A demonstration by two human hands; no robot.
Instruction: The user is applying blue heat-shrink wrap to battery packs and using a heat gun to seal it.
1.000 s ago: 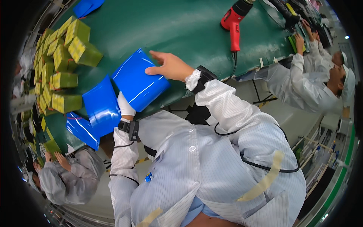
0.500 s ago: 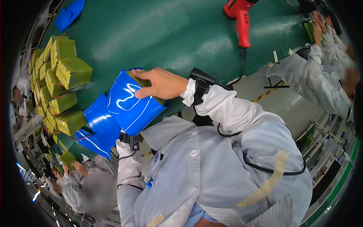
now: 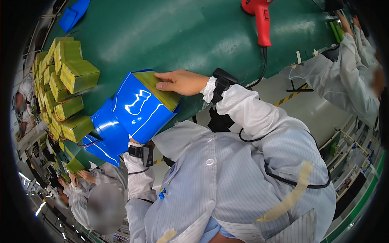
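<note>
A shiny blue plastic sleeve (image 3: pixel 139 107) lies tilted at the near edge of the bench, wrapped around a yellow-green boxy block (image 3: pixel 156 87) whose end face shows at the sleeve's opening. Fingers outstretched, my right hand (image 3: pixel 184 82) rests its fingertips and thumb against that end face. Only a sliver of my left hand (image 3: pixel 134 141) shows below the sleeve; its fingers are hidden behind the blue plastic. Left of this sleeve, more blue plastic (image 3: pixel 108 126) spreads over the bench, with a thin red and black wire beside it.
Several yellow-green blocks (image 3: pixel 81 76) with red wires are stacked at the left. A red heat gun (image 3: pixel 262 26) lies at the far side, its cord running off the near edge. Another blue piece (image 3: pixel 74 15) sits far left. Co-workers' hands (image 3: pixel 85 176) appear lower left, others upper right.
My right hand has slid right, off the sleeve's front edge, and more of the block's end face shows. A bit of my left hand has come into sight below the sleeve.
</note>
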